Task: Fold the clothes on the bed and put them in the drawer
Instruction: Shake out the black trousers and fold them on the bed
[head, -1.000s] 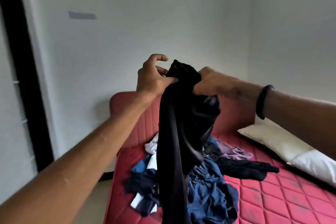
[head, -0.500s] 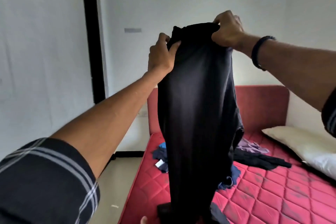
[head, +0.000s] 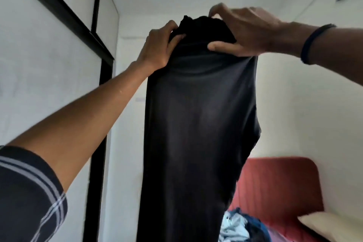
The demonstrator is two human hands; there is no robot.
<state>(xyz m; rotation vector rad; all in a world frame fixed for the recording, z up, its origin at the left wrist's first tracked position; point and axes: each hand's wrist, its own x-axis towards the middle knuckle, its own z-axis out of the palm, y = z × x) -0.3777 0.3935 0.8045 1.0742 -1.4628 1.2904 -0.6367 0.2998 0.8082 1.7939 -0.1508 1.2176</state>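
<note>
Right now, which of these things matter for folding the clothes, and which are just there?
Part of the job: black garment, held up by left hand and right hand; clothes pile.

Just there: pillow, red headboard, wristband.

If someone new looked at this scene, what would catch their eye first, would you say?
A long black garment hangs down the middle of the view, held high by its bunched top edge. The left hand and the right hand grip that edge side by side. Behind it at lower right stands a red headboard, with a clothes pile below.
</note>
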